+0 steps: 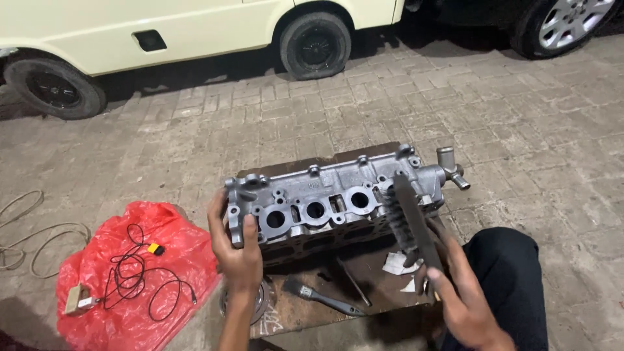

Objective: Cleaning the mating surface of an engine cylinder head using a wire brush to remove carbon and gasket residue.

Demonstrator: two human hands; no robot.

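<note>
1. Left hand (239, 255): clenched on the near left end of the cylinder head (331, 198), fingers wrapped over its edge, thumb on the outer side.
2. Cylinder head: grey cast metal with a row of round ports facing the person; it stands tilted on its long edge on the tabletop (364, 273), between the two hands; a short pipe fitting juts from its far right end.
3. Right hand (465, 296): grasping the handle of a wire brush (409, 218); the dark bristles press against the right part of the cylinder head, beyond the fingertips.
4. Tabletop: low, dark, stained board; a paintbrush (320, 296) with a dark handle lies just below and between the hands; a thin metal rod (354, 283) lies beside it; scraps of white paper (396, 265) lie close to the right hand.
5. Red plastic bag (136, 273): on the paved ground to the left of the left hand, carrying a black coiled wire (140, 276) and a small pale box (77, 299).
6. Pale car (162, 29): parked well beyond both hands.
</note>
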